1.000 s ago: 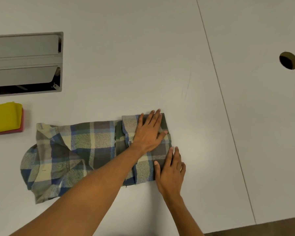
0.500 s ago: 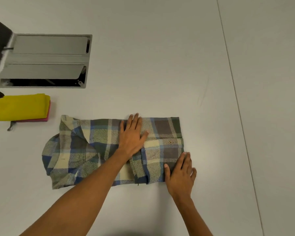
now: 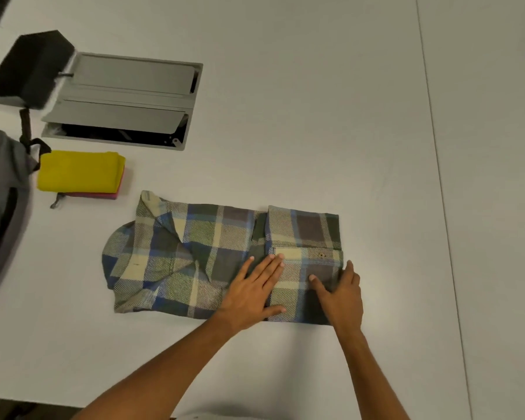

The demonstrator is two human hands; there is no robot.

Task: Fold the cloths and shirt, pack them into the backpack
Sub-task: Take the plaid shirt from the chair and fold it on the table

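A plaid shirt (image 3: 194, 256) lies flat on the white table (image 3: 285, 116), folded into a long strip with its right end doubled over. My left hand (image 3: 255, 294) presses flat on the shirt near the fold's edge, fingers straight. My right hand (image 3: 341, 291) rests on the shirt's right end, thumb spread over the cloth and fingers at the edge. A folded yellow cloth (image 3: 78, 171) sits on a folded pink cloth (image 3: 103, 195) at the left. The grey backpack (image 3: 0, 201) lies at the far left edge.
A grey metal cable hatch (image 3: 125, 98) is set into the table at the back left, with a black box (image 3: 28, 66) beside it. A table seam (image 3: 437, 177) runs along the right. The near table edge is close to my arms.
My left hand slid toward me along the shirt to the fold's near part. My right hand shifted onto the shirt's right end. The camera turned left, bringing the backpack into view.
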